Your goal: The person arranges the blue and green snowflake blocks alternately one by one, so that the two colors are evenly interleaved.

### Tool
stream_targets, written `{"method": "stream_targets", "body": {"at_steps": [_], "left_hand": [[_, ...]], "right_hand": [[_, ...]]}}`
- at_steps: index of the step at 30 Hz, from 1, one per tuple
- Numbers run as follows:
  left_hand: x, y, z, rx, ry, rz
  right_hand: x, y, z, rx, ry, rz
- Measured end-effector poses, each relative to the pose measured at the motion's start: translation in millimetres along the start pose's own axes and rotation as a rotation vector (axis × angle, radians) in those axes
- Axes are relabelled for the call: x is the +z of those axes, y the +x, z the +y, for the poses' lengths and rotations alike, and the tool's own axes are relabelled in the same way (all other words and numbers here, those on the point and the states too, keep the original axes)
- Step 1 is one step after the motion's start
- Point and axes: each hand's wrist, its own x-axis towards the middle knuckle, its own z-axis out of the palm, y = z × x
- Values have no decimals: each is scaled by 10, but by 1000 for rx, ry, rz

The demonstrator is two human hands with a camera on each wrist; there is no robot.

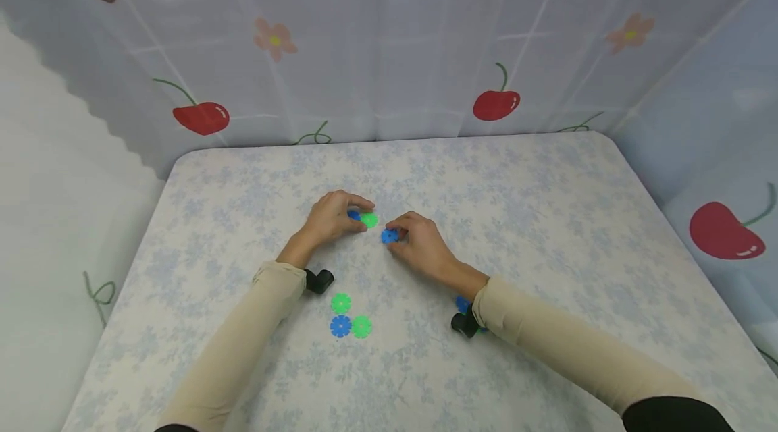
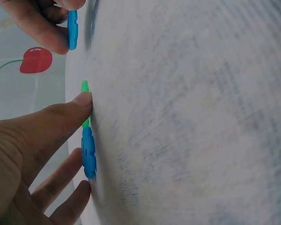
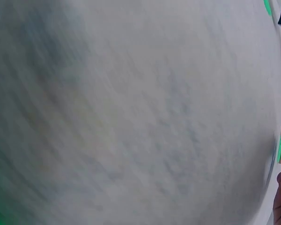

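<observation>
- Now the left hand pinches a green disc toward the table's far side, a blue disc at its left.
- Just right, the right hand pinches another blue disc.
- A loose pinch could drop it; a hard shove could skid the green disc.

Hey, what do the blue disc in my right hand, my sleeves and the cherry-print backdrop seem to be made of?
Blue disc in your right hand: probably plastic, smooth-looking, given its even, bright colour.
Sleeves: matte fabric, judging by the soft wrinkles.
Backdrop: thin, creased sheet with slight sheen; cloth or plastic, I can't tell.
</observation>
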Motion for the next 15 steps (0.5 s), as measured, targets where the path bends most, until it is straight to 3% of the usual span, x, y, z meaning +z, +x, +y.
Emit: {"method": "stream_targets", "body": {"at_steps": [15], "left_hand": [[24, 3, -24, 15, 0, 10]], "right_hand": [[6, 222, 38, 68, -9, -3]]}}
